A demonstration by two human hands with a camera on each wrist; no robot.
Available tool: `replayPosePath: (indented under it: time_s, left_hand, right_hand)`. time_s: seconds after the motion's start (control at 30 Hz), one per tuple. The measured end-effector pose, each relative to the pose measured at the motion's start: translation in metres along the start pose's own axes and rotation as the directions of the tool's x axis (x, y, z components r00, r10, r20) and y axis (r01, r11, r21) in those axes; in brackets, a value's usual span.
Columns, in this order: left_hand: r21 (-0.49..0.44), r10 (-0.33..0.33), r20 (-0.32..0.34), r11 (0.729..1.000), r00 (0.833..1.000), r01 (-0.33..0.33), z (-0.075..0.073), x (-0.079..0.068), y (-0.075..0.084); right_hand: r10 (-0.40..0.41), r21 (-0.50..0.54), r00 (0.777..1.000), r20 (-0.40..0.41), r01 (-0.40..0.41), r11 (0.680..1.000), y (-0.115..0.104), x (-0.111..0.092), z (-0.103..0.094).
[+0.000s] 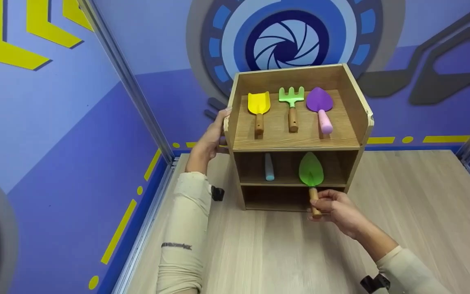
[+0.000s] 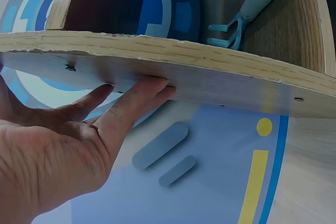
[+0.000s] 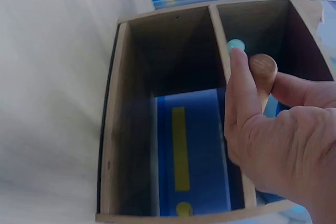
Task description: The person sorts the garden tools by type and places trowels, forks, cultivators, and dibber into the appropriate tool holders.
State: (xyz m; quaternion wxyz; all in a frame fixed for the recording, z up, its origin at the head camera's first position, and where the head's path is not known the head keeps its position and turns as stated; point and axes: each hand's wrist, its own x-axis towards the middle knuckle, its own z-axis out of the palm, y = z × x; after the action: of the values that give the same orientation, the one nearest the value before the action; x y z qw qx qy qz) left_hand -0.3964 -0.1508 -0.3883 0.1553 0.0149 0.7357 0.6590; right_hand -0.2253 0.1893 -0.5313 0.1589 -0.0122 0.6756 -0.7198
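Observation:
My right hand (image 1: 339,210) pinches the wooden handle of a green trowel (image 1: 311,169), its blade pointing into the middle level of a wooden shelf (image 1: 296,141). In the right wrist view, thumb and fingers hold the round handle end (image 3: 263,66). My left hand (image 1: 209,141) touches the shelf's left side; the left wrist view shows extended fingers (image 2: 134,103) against the outer panel. Left of the trowel lies a blue hand rake (image 2: 247,19) in the middle level. On the top level rest a yellow shovel (image 1: 259,103), a green hand rake (image 1: 292,97) and a purple trowel (image 1: 320,99).
The shelf stands on a light wood-grain table (image 1: 276,253), close to a patterned blue back wall (image 1: 161,106). Its lowest level (image 1: 276,199) lies under the middle one. A metal post (image 1: 125,77) rises at the left corner.

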Motion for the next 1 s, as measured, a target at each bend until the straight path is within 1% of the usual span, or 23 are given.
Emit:
replayPosePath:
  time_s: [0.13, 0.23, 0.37, 0.5, 0.73, 1.0]
  left_hand:
    - [0.001, 0.003, -0.007, 1.0, 1.0, -0.003, 0.001, 0.0, 0.0]
    - [0.001, -0.002, 0.002, 1.0, 1.0, 0.002, 0.001, 0.0, 0.0]
    - [-0.008, -0.008, 0.004, 1.0, 1.0, 0.008, 0.001, -0.001, -0.001]
    - [-0.013, 0.002, -0.003, 1.0, 1.0, -0.002, 0.0, -0.001, -0.001]
    - [0.01, -0.003, -0.002, 1.0, 1.0, 0.003, 0.0, -0.001, -0.001]
    - [0.032, 0.009, -0.003, 0.999, 1.0, -0.009, 0.0, -0.003, -0.002]
  right_hand:
    - [0.022, 0.076, 0.999, -0.028, -0.019, 0.997, -0.005, 0.002, 0.002]
    - [0.049, 0.157, 0.997, -0.055, -0.04, 0.987, -0.005, 0.003, 0.004]
    - [0.057, 0.236, 0.997, -0.061, -0.041, 0.971, -0.004, 0.006, 0.007]
    - [0.044, 0.263, 0.997, -0.057, -0.028, 0.965, -0.004, 0.01, 0.012]
    - [0.052, 0.278, 0.997, -0.054, -0.035, 0.96, -0.003, 0.013, 0.021]
    - [0.035, 0.318, 0.998, -0.057, -0.016, 0.948, -0.005, 0.015, 0.022]
